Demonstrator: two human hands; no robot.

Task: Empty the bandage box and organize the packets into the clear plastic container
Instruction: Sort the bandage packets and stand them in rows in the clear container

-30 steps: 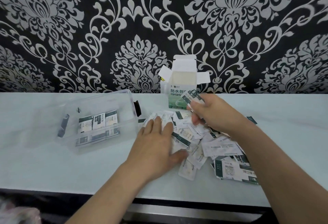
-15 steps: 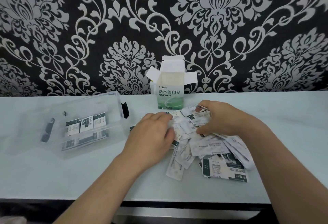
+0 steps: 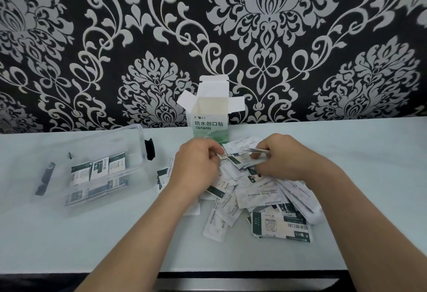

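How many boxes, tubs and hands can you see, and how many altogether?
Box: 1
Tub: 1
Hands: 2 (left hand, right hand)
Packets: too heaped to count
Total counted: 4

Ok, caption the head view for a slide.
The left hand and right hand pinch packets by the open box; a few lie in the container.
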